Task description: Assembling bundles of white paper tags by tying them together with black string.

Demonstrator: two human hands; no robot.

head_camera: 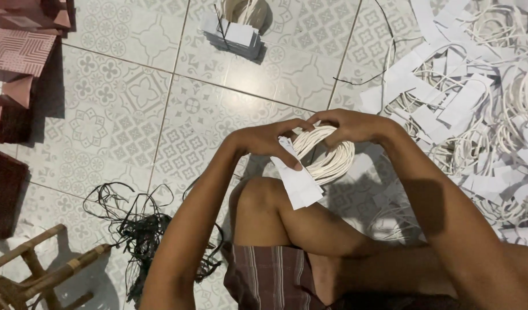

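Head view shows the left hand (264, 140) pinching a stack of white paper strips (298, 181) above the raised knee, while the right hand (350, 125) has its fingers (324, 117) curled over a bundle of white cord loops (330, 158) fixed to those strips. The grip looks shallow on both sides, so I judge the loops could splay and snag one another, or the stack could fan apart and drop onto the tiled floor (132, 115) beside the tangle of black cords (137, 229).
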